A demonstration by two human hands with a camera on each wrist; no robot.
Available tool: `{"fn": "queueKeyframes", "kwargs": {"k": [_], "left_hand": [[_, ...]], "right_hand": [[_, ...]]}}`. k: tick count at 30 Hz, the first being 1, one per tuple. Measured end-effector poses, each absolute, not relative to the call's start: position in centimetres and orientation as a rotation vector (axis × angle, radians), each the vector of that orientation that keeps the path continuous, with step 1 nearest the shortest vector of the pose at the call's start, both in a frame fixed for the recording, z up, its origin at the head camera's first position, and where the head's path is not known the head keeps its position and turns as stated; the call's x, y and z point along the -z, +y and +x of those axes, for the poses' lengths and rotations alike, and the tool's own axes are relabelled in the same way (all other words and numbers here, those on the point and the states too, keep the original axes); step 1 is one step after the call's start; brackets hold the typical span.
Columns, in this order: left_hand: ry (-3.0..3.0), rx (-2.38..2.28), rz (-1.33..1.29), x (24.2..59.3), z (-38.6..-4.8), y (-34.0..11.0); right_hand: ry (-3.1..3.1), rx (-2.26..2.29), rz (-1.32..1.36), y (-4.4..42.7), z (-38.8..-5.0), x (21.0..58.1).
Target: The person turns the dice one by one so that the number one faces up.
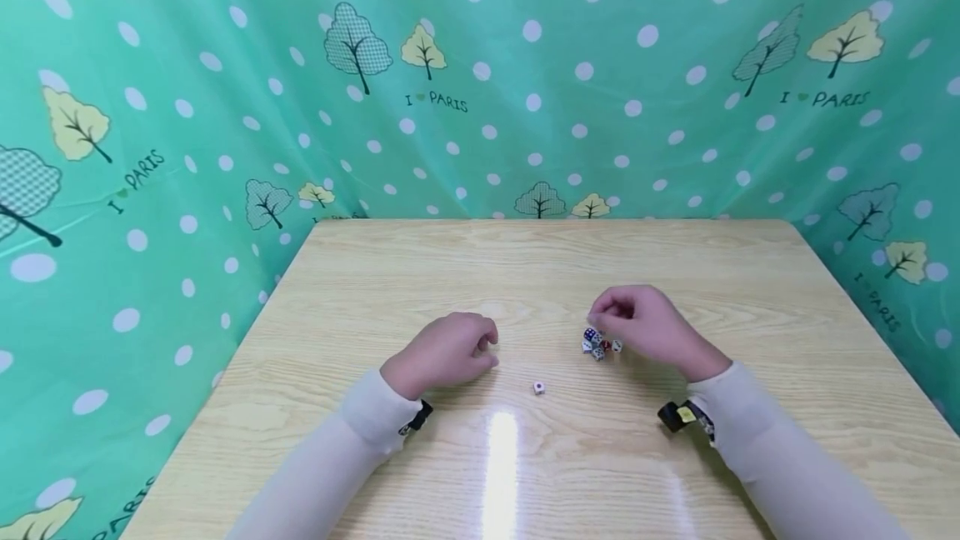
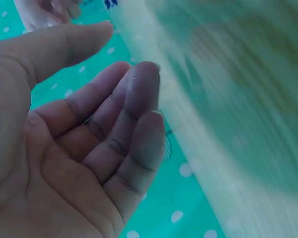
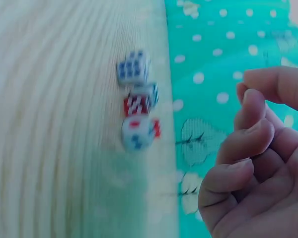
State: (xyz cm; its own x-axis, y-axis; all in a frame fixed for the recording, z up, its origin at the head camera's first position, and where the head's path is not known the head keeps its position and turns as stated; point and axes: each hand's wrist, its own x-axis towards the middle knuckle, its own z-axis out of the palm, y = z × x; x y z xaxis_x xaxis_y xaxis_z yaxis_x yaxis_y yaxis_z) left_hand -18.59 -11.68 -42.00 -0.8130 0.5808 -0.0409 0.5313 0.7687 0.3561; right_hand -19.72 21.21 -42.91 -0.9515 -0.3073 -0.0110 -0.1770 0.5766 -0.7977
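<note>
My right hand (image 1: 645,323) hovers just above and beside a small cluster of dice on the table. Its fingers are loosely curled, with thumb and index tips close together and nothing visible between them. In the cluster, a dark blue die (image 1: 590,334) sits among white dice (image 1: 597,353) and a red die (image 1: 607,345); a white die (image 1: 617,346) lies at its right side. Some dice overlap in the right wrist view. A lone white die (image 1: 538,388) lies nearer to me, between the hands. My left hand (image 1: 450,348), relaxed and holding nothing, hovers left of it.
The pale wooden table (image 1: 360,273) reaches back to a green dotted curtain (image 1: 532,140), which also hangs along both sides. A bright light reflection (image 1: 501,473) falls on the tabletop near the front. Dark straps circle both wrists.
</note>
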Motion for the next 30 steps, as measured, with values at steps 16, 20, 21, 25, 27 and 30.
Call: {"fn": "queueKeyframes", "kwargs": {"k": [16,20,21,25,27,30], "left_hand": [[2.879,-0.368,1.021,43.0,-16.4,-7.8],[2.919,-0.271,1.090,42.9,-16.0,-7.1],[2.925,-0.252,1.098,42.9,-15.9,-6.9],[2.923,-0.219,1.082,42.9,-15.7,-6.3],[2.918,-0.205,1.076,42.8,-15.6,-5.9],[2.915,-0.175,1.075,43.0,-15.5,-5.6]], "right_hand": [[2.471,1.592,-0.111,25.6,-22.6,45.5],[2.393,1.669,-0.078,26.1,-23.1,46.3],[2.383,1.678,-0.076,26.2,-23.2,46.4],[2.358,1.697,-0.081,26.2,-23.4,46.7],[2.357,1.700,-0.086,26.0,-23.4,46.8],[2.352,1.709,-0.099,25.8,-23.4,46.9]]}}
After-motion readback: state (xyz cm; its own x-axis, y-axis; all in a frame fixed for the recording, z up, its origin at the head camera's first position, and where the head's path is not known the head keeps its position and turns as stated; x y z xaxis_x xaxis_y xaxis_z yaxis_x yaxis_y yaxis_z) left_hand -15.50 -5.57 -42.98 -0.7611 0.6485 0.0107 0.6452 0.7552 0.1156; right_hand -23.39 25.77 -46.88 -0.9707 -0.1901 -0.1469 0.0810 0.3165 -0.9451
